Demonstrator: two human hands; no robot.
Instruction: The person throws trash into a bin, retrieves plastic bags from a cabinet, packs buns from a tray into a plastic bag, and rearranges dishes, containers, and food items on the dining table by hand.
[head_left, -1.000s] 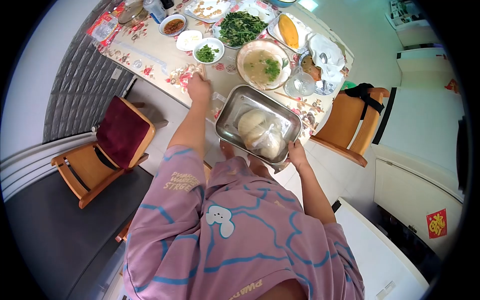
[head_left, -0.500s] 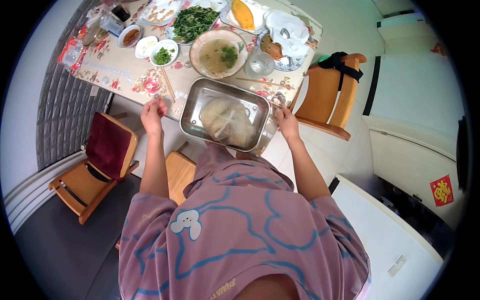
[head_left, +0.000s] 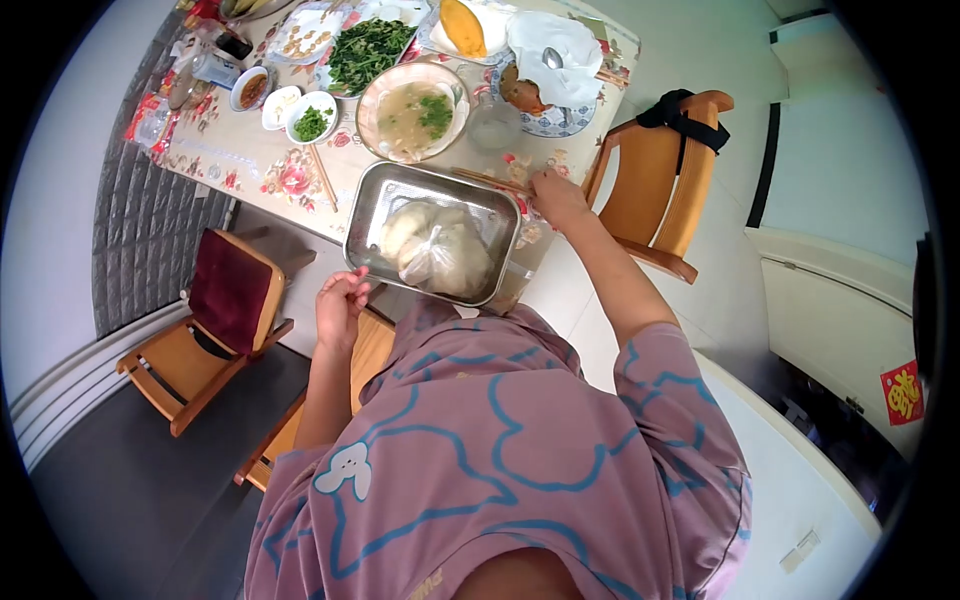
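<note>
At the table's near edge stands a metal tray (head_left: 365, 215) with a knotted clear plastic bag of pale dough-like contents (head_left: 450, 255) in it. My right hand (head_left: 557, 198) is closed at the right ends of a pair of wooden chopsticks (head_left: 490, 180), beside the tray's upper right corner. The fingertips are partly hidden. My left hand (head_left: 342, 305) hangs by the tray's lower left corner, fingers curled in, with nothing visible in them. Behind the tray is a large bowl of soup with chopped greens (head_left: 413, 112). A clear glass (head_left: 494, 127) stands beside it.
Another chopstick pair (head_left: 323, 178) lies left of the tray. Farther back are a dish of chopped scallions (head_left: 311, 118), a sauce bowl (head_left: 250, 90), leafy greens (head_left: 370, 55) and a paper-covered plate (head_left: 557, 122). Wooden chairs stand right (head_left: 660, 185) and left (head_left: 235, 290).
My right hand has moved up and left, and the chopsticks, earlier apart, now lie together. My left hand has dropped toward the tray's lower left corner. The camera view has shifted slightly.
</note>
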